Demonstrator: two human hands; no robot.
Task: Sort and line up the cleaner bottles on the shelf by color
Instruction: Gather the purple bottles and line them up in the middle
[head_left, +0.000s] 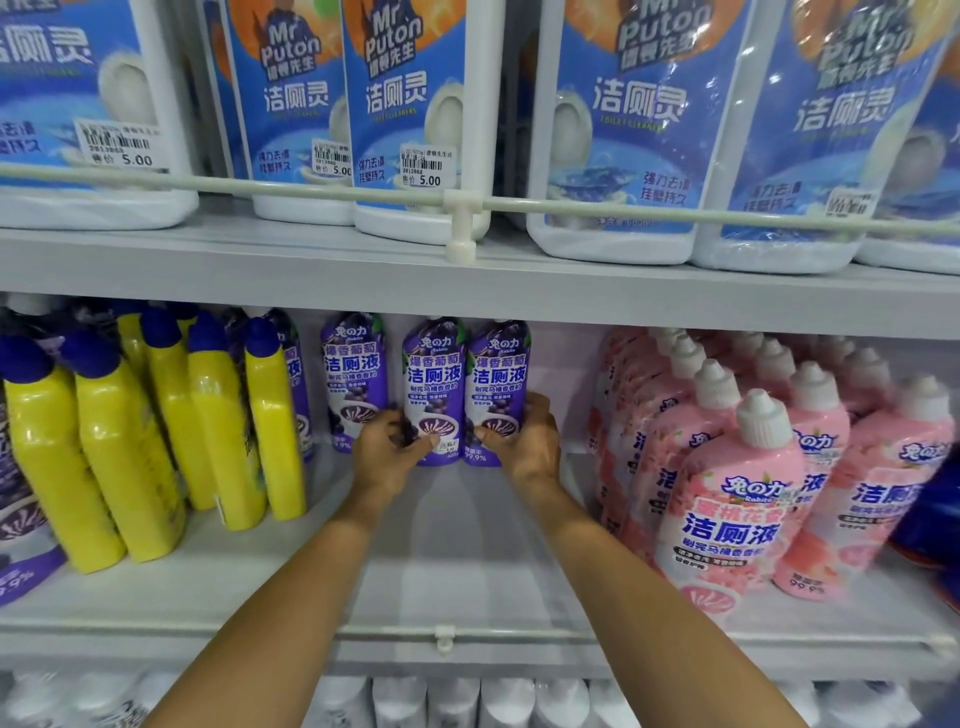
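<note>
Purple cleaner bottles: three upright at back centre of the middle shelf. Left hand: grip curled round the middle one. Right hand: grip curled round the right-most. Yellow bottles grouped left, pink bottles right. Judged part done: purple strays sit among and behind the yellows at far left, and the purple row is unfinished.

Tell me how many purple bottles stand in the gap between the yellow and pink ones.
3. The left bottle stands free; the left hand holds the middle bottle; the right hand holds the right bottle. More purple ones hide partly behind the yellow bottles.
</note>
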